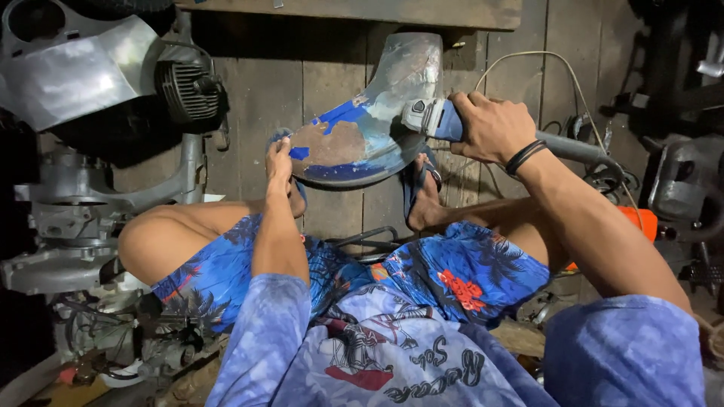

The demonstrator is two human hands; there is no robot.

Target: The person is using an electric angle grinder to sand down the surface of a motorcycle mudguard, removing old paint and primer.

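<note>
The right hand (490, 126) gripped a blue angle grinder (434, 119), its head pressed against a curved metal panel (369, 120) with patchy blue paint. The left hand (278, 160) steadied the panel's left edge. It lay on a wooden plank floor (264, 90), an engine block (83, 196) to the left.

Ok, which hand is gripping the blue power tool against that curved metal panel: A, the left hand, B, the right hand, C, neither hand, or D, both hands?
B: the right hand wraps the body of the blue power tool, whose head meets the curved metal panel, while the left hand only steadies the panel's near edge.
</note>
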